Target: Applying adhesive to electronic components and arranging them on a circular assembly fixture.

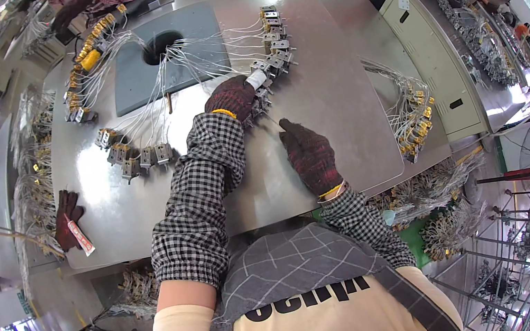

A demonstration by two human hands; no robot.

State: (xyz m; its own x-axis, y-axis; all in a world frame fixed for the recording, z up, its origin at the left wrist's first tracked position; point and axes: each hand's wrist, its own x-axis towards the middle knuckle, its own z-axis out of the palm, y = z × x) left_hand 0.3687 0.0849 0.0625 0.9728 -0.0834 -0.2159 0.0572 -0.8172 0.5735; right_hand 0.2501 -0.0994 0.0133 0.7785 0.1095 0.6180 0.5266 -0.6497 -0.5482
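My left hand, in a dark red and black knit glove, is closed among a curved row of small metal connector blocks. A short white cylinder sticks out at its fingers; its kind is unclear. Thin white cables run from the blocks to a round hole in a grey plate. Below and to the right, my gloved right hand is over the metal tabletop, its forefinger stretched toward the blocks and its fingers slightly apart. I see nothing held in it.
More metal blocks and gold-coloured connectors curve around the plate's left side. Another cable bundle lies at the right. A spare glove and a white-and-red tube lie at the left edge. Other people work across and at the right.
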